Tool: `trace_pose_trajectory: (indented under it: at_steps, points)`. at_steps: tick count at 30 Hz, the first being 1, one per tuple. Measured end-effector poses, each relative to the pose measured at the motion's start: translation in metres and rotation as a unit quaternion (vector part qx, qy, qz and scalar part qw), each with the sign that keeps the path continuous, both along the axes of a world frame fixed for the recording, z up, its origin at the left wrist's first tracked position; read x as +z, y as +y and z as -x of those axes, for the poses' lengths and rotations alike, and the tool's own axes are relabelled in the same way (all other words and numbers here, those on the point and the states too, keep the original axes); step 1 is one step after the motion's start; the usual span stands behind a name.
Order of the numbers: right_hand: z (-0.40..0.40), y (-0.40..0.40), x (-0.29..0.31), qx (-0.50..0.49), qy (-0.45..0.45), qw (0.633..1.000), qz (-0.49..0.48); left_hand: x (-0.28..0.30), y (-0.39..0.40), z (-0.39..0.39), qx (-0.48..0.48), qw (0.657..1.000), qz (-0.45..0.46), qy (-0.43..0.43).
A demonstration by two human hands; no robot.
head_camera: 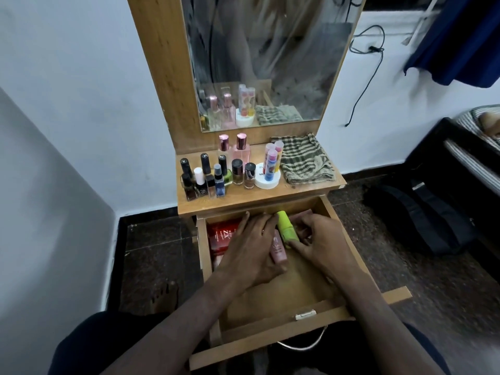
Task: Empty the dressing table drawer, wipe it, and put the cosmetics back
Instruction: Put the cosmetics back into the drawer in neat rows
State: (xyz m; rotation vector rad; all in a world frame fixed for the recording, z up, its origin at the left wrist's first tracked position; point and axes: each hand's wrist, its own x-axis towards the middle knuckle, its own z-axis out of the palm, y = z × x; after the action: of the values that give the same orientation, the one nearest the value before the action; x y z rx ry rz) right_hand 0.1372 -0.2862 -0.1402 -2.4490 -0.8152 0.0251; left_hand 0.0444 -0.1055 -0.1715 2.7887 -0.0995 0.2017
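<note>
The wooden drawer (273, 324) of the dressing table is pulled out towards me. Both hands are inside it. My left hand (253, 246) lies with straight fingers over a red box (220, 235) and beside a pink tube (279, 251). My right hand (315, 239) curls its fingers and thumb round a lime-green bottle (286, 226) near the drawer's back. The front half of the drawer floor is bare wood. A checked cloth (304, 161) lies crumpled on the table top at the right.
On the table top (308, 189) stand several nail polish bottles (209, 175), two pink perfume bottles (240, 150) and a white round stand with tubes (269, 173). A mirror (270, 58) rises behind. A dark bag (416, 217) lies on the floor at the right.
</note>
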Motion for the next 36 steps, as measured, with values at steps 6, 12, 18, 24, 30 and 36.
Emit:
trace_pose_trajectory:
  at_steps: [6,12,18,24,30,36]
  points:
    - [0.024,0.004,0.032,-0.013,-0.098,0.990,-0.101,0.042,0.005,0.013,-0.006,0.987,0.076,-0.141]
    - [0.008,0.063,0.132,0.013,-0.186,0.970,-0.158,0.158,0.064,-0.015,0.148,0.941,0.089,-0.292]
    - [-0.070,0.137,0.182,0.128,-0.146,0.970,0.145,0.176,0.130,-0.039,0.214,0.961,0.088,-0.151]
    - [-0.100,0.162,0.173,0.185,-0.101,0.957,0.200,0.175,0.138,-0.057,0.182,0.971,0.105,-0.111]
    - [-0.107,0.172,0.160,0.208,-0.093,0.953,0.201,0.172,0.140,-0.063,0.187,0.973,0.115,-0.070]
    - [-0.115,0.173,0.155,0.174,-0.114,0.957,0.203,0.165,0.138,-0.068,0.208,0.972,0.093,-0.062]
